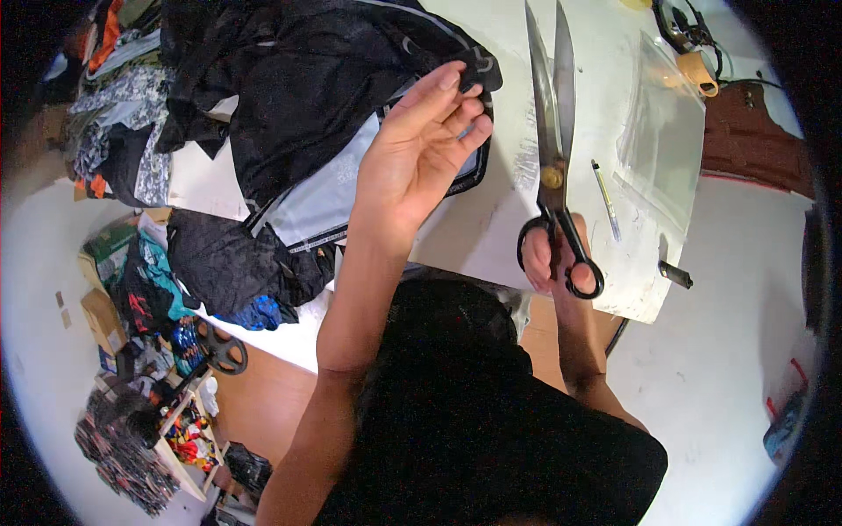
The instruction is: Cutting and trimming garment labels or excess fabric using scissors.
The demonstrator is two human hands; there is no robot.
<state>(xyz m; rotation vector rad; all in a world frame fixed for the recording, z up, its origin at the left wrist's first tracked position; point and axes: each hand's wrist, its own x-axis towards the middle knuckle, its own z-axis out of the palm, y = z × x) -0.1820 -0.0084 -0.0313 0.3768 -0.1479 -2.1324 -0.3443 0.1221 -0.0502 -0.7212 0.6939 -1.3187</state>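
Observation:
My right hand [551, 256] grips the black handles of a large pair of tailor's scissors [551, 114], blades slightly apart and pointing away over the white table [491, 237]. My left hand [421, 145] is raised with its fingers together, pinching the edge of a black garment [307, 79] that lies heaped on the table's left half. Beneath that garment lies a pale grey fabric panel with a black printed border [320, 206].
A pen [606, 200] and a clear plastic sheet [668, 140] lie right of the scissors, with a small black tool [674, 273] at the table's edge. More dark cloth [224, 263] hangs off the front left. Boxes and clutter [149, 386] crowd the floor at left.

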